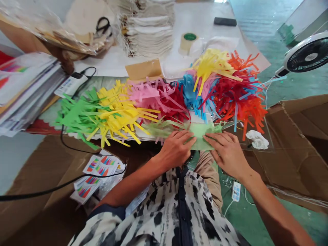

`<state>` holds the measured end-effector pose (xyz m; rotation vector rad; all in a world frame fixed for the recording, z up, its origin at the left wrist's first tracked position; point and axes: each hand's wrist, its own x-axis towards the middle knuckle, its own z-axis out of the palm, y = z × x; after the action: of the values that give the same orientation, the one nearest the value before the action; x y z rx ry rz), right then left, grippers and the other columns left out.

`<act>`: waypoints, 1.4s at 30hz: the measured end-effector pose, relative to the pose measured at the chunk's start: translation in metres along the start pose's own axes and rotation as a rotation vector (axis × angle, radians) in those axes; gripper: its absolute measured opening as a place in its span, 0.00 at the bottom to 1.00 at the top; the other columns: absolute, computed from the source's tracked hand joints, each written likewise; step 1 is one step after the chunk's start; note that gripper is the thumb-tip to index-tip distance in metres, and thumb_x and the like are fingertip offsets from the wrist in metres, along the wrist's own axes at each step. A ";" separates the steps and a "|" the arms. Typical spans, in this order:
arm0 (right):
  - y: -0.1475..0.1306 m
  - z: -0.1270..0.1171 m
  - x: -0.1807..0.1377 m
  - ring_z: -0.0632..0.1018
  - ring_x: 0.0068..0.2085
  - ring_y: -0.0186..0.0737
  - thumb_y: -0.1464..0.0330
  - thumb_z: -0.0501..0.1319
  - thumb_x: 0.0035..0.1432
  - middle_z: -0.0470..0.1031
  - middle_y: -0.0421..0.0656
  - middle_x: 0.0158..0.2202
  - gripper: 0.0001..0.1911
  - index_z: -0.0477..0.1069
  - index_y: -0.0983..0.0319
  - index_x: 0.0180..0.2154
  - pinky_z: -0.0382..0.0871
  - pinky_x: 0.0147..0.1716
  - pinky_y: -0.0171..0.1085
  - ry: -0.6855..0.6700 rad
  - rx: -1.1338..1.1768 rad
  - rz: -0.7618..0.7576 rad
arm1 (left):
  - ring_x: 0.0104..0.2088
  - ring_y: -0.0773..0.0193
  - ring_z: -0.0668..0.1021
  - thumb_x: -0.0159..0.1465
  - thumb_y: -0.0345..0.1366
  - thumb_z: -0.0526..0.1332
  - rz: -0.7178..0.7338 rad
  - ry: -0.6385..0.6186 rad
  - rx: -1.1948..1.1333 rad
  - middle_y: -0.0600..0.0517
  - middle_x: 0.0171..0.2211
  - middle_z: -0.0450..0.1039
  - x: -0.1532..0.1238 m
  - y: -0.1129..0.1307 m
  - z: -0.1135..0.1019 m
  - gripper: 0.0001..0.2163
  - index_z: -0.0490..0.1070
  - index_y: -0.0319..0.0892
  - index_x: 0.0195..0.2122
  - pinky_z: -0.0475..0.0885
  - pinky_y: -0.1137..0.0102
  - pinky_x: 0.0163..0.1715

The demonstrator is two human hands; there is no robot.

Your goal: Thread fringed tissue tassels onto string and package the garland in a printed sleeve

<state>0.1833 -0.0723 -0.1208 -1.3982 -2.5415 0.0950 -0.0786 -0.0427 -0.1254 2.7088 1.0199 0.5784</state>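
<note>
A strip of light green tissue paper (201, 131), cut into fringe at its left end, lies across the near table edge. Its front part hangs over that edge. My left hand (178, 147) is closed on the strip, fingers bent together around its front. On the strip's right side, my right hand (227, 150) lies with fingers stretched out, touching the paper, its thumb apart. Just beyond the hands are tissue tassels: green (80, 112), yellow (118, 118), pink (145, 92), dark red (173, 102), blue (192, 92) and orange (252, 111).
Stacked white bundles (151, 32), a tape roll (189, 41) and a black bar-shaped object (224, 22) are at the back. Black scissors (103, 25) rest at back left. A fan (310, 54) and a cardboard box (302, 136) stand right. A black cable (64, 186) crosses low left.
</note>
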 end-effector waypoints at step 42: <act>0.037 -0.030 0.041 0.79 0.42 0.60 0.62 0.63 0.66 0.82 0.53 0.34 0.10 0.78 0.61 0.44 0.63 0.42 0.50 0.016 -0.127 0.534 | 0.54 0.54 0.76 0.77 0.32 0.55 0.014 -0.117 0.173 0.51 0.49 0.82 0.043 -0.021 -0.006 0.14 0.78 0.54 0.54 0.63 0.52 0.59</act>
<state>0.1999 -0.0201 -0.0904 -2.0826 -2.1249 0.0129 -0.0641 0.0020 -0.1141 2.8610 1.0670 0.3428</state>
